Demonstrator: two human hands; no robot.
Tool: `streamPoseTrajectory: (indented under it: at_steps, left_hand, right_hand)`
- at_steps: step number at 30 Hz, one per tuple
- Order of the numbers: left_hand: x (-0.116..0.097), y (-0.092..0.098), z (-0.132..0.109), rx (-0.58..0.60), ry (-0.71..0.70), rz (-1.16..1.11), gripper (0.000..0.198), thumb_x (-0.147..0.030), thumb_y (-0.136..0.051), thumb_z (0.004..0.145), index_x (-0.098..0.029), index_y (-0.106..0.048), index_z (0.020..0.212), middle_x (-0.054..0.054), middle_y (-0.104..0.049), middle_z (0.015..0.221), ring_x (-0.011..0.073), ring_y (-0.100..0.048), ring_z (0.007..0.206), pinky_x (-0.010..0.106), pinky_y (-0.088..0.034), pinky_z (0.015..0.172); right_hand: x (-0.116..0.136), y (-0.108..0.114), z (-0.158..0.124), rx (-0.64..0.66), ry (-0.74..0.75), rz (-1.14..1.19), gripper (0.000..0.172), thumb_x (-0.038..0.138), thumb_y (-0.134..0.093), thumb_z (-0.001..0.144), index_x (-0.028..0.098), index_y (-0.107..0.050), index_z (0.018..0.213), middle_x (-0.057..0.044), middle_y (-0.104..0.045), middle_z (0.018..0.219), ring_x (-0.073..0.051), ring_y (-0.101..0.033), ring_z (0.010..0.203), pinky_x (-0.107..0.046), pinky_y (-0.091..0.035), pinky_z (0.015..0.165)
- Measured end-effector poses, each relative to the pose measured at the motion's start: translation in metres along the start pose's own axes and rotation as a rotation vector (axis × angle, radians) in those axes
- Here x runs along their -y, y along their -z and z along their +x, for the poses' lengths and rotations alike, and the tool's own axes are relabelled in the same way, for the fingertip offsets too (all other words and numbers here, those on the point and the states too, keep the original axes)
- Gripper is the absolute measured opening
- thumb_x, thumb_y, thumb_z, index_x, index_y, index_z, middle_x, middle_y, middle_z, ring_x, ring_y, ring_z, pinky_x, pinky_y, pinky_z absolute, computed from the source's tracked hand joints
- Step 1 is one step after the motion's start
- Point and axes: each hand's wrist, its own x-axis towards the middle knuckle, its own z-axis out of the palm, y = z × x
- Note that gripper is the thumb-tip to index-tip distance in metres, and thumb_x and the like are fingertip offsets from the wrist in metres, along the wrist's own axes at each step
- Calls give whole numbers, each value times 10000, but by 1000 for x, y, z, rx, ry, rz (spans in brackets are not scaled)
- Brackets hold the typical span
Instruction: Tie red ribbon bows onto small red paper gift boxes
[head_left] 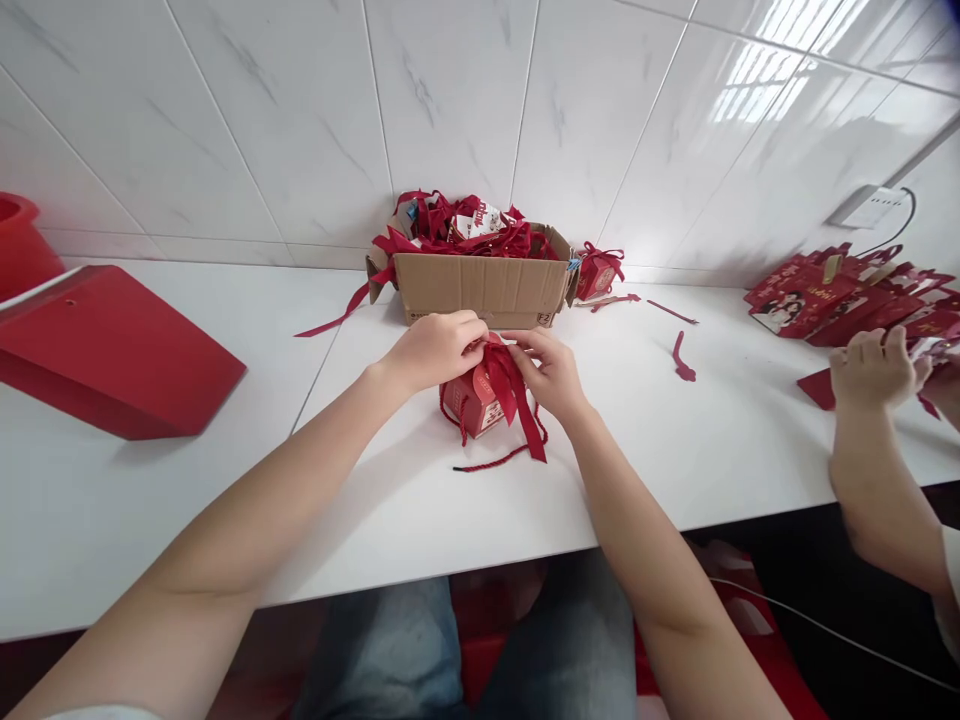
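A small red gift box [466,402] stands on the white table in front of me, with printed sides and a dark red ribbon [510,385] gathered at its top. My left hand [439,350] is closed at the upper left of the box, its fingertips pinching the ribbon. From the other side my right hand [551,370] also pinches the ribbon, thumb and fingers close together. Two ribbon tails hang down the front. A twisted red cord [491,463] trails from the box onto the tabletop. My fingers partly cover the top of the box.
Behind the box stands a cardboard carton [480,285] heaped with red ribbons. A finished-looking red box [596,272] and cord scraps [681,358] lie to its right. At left is a large red container [127,350]. A co-worker's hand [874,370] works by red gift bags [806,295].
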Motion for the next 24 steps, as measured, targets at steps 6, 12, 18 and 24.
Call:
streamPoseTrajectory:
  at_steps: [6, 12, 18, 24]
  left_hand:
    - [0, 2, 1, -49, -50, -263, 119, -212, -529, 813, -167, -638, 795, 12, -675, 801, 134, -621, 713, 244, -482, 650]
    - [3, 0, 1, -74, -56, -345, 121, -201, -533, 786, -163, -648, 773, 11, -706, 798, 136, -651, 708, 256, -535, 699]
    - [0, -5, 1, -52, 80, -687, 74, -220, -587, 761, -163, -614, 800, 11, -690, 833, 142, -665, 820, 295, -557, 853]
    - [5, -6, 3, -57, 43, -617, 90, -213, -579, 779, -164, -632, 834, 21, -674, 849, 136, -619, 798, 283, -543, 791]
  right_hand:
    - [7, 7, -3, 77, 31, -70, 219, 328, -525, 921, 231, -695, 1017, -33, -650, 813, -148, -608, 737, -300, -543, 687]
    - [7, 8, -4, 91, 44, -78, 232, 326, -499, 932, 227, -694, 1008, -42, -643, 819, -150, -594, 717, -314, -527, 682]
    - [9, 6, -6, 62, 27, -83, 228, 363, -503, 923, 248, -690, 982, -42, -633, 811, -161, -591, 708, -329, -524, 671]
    - [10, 5, -7, 50, 36, -119, 201, 319, -488, 931, 246, -659, 1007, -48, -657, 879, -167, -600, 784, -317, -514, 701]
